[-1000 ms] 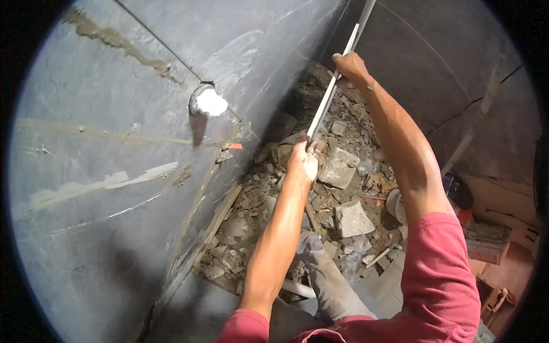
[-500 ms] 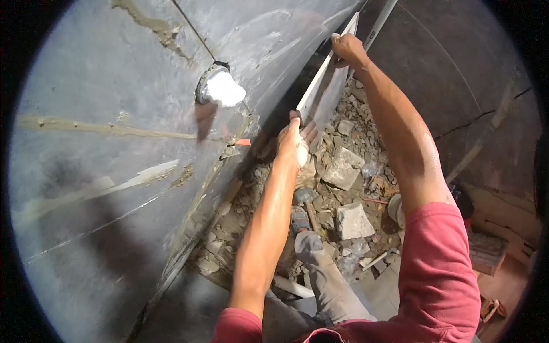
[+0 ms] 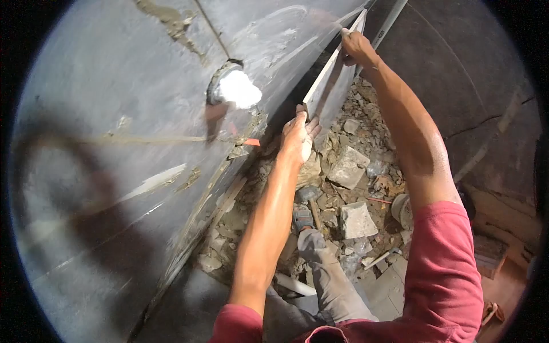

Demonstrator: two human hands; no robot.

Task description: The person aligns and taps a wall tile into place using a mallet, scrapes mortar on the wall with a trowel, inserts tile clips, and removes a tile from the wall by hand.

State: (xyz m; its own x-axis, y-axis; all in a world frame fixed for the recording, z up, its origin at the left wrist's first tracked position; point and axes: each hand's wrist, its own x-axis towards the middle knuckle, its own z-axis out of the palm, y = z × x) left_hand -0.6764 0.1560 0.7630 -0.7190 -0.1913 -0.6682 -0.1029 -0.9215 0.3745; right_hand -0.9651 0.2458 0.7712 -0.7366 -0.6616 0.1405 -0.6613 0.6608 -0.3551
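A large grey tile [image 3: 336, 86] with a pale edge stands on edge beside the grey wall [image 3: 114, 103], with a dark gap between them. At the tile's near end, my left hand [image 3: 299, 135] grips it, thumb on the edge and fingers on the outer face. Farther along, near the far top corner, my right hand [image 3: 359, 48] is closed over the upper edge. The tile's lower side is partly hidden by my left hand and the rubble [image 3: 347, 167].
A bright white lamp or opening [image 3: 239, 90] sits in the wall, with an orange piece [image 3: 251, 142] below it. A pale pipe [image 3: 391, 23] leans behind the tile. Stone blocks [image 3: 357, 220], a hammer [image 3: 314, 212] and a bucket [image 3: 402, 210] lie among the rubble. My foot [image 3: 302, 218] is there.
The view has shifted slightly, and the tile's far end with my right hand sits a little closer to the wall. Both hands keep their hold. A shadow on the wall at left has grown.
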